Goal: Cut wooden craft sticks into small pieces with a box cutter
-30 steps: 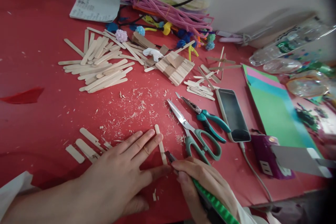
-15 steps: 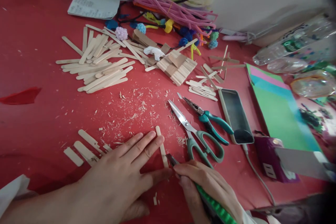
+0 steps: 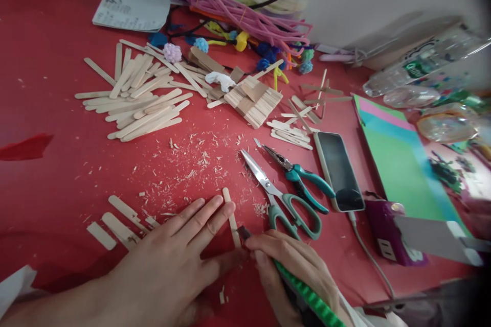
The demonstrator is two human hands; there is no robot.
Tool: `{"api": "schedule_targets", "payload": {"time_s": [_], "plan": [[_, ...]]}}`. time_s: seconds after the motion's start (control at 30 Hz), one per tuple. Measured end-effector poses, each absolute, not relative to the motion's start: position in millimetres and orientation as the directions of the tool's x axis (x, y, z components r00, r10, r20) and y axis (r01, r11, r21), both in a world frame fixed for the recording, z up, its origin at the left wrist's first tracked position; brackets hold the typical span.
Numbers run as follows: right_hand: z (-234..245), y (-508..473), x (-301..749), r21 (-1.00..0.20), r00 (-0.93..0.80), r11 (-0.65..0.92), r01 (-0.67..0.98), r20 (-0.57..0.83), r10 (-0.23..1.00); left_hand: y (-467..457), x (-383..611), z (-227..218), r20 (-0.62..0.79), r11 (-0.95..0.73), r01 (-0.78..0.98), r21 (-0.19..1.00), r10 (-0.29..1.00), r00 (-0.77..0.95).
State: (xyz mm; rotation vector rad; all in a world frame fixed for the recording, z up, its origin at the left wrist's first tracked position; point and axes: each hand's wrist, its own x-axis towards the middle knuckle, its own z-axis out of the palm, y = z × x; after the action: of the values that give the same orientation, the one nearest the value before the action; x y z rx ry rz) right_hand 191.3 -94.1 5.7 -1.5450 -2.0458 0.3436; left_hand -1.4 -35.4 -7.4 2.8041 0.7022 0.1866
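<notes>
My left hand lies flat with its fingers spread. Its fingertips touch the left edge and lower end of a wooden craft stick on the red tabletop. A green utility knife is gripped in my right hand, and its short dark blade meets the stick's right edge near the lower end. Left of my left hand lie cut stick pieces, partly covered by it. Scissors with grey-green handles rest just beyond my right hand, beside teal-handled pliers.
Wood shavings are scattered ahead of my hands. Behind them are a heap of craft sticks, a flat stick bundle and pink pipe cleaners. A phone, coloured paper sheets and plastic bottles stand or lie to the right.
The whole view has shifted slightly, so things appear a little further left and lower. Both hands keep nearly the same places at the stick, the blade still against its edge.
</notes>
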Motion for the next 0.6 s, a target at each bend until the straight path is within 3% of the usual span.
{"api": "schedule_targets", "payload": {"time_s": [0.23, 0.4, 0.6], "plan": [[3.7, -101.2, 190.8, -0.572, -0.165, 0.318, 0.756, 0.303, 0.939, -34.9, -3.3, -4.8, 0.029, -0.848, 0.445, 0.288, 0.472, 0.881], [5.8, -103.1, 191.5, -0.547, -0.092, 0.296, 0.783, 0.369, 0.925, -36.9, -1.3, -6.2, 0.015, -0.843, 0.455, 0.286, 0.479, 0.878], [0.2, -101.3, 193.5, -0.529, -0.177, 0.356, 0.771, 0.359, 0.916, -36.6, -0.8, -6.7, 0.014, -0.846, 0.458, 0.271, 0.480, 0.877]]}}
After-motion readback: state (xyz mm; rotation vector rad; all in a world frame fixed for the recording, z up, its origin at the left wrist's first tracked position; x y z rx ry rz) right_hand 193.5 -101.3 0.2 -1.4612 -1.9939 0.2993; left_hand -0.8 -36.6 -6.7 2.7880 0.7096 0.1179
